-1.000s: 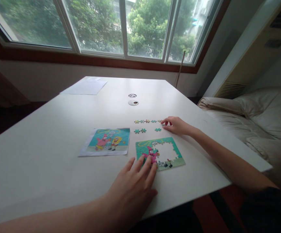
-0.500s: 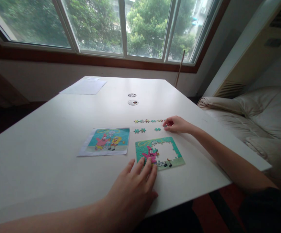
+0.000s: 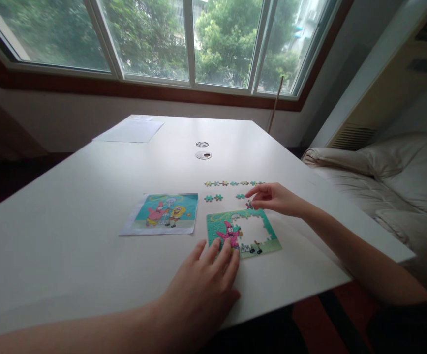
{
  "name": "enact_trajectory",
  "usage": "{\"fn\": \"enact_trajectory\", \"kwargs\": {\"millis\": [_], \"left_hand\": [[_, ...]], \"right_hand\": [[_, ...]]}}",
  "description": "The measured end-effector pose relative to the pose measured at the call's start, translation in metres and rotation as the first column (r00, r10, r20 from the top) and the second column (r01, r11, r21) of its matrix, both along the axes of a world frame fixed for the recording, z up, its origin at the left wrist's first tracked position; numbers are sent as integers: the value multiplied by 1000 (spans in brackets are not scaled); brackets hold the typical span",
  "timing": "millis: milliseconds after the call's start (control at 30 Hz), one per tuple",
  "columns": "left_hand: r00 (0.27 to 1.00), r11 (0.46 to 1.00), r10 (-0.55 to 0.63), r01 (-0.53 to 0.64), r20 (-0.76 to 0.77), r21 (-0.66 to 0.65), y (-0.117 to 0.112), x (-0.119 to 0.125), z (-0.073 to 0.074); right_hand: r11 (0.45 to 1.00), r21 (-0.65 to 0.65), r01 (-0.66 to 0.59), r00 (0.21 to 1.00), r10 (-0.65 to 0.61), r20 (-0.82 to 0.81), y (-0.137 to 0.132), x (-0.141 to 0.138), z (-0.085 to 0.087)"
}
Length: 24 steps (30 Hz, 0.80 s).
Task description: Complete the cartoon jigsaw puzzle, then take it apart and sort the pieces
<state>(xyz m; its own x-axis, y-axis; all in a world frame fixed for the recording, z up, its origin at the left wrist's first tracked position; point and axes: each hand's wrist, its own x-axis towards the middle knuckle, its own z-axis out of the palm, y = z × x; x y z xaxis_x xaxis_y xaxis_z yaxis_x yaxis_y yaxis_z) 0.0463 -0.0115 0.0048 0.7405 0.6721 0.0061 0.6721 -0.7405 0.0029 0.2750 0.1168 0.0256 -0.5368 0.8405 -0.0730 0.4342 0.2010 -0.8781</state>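
I see one puzzle piece [image 3: 249,204] seemingly pinched at my right hand's [image 3: 272,199] fingertips, just beyond the one puzzle [image 3: 221,230]; a slack grip could drop it, or a low fingertip scatter the three near pieces [image 3: 218,197]. My left hand [image 3: 198,285], fingers slightly spread, rests on the puzzle, where uneven pressure could loosen joins. Farther out I count about seven far pieces [image 3: 225,183], one picture sheet [image 3: 167,214], two discs [image 3: 203,155].

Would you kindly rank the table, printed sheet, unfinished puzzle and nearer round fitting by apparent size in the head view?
1. Table
2. Printed sheet and unfinished puzzle: too alike to rank
3. Nearer round fitting
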Motion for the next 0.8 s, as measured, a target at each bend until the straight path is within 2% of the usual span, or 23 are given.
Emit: {"fn": "enact_trajectory", "kwargs": {"millis": [233,400,567,733,800], "left_hand": [[1000,1000,7,-7,-11,-1,0,0,1],[1000,1000,14,-14,-4,4,-1,0,1],[1000,1000,3,-3,-16,-2,0,0,1],[999,1000,8,-8,-32,-8,0,0,3],[999,1000,12,-12,-33,-9,0,0,3]], "right_hand": [[998,-64,-7,998,3,-57,-3,-2,-2],[997,8,-82,997,82,11,-12,-6,-1],[984,-22,-179,982,180,55,-29,-18,0],[978,6,-207,965,203,165,-43,-30,-3],[977,54,-205,960,190,206,-46,-32,-5]]}}
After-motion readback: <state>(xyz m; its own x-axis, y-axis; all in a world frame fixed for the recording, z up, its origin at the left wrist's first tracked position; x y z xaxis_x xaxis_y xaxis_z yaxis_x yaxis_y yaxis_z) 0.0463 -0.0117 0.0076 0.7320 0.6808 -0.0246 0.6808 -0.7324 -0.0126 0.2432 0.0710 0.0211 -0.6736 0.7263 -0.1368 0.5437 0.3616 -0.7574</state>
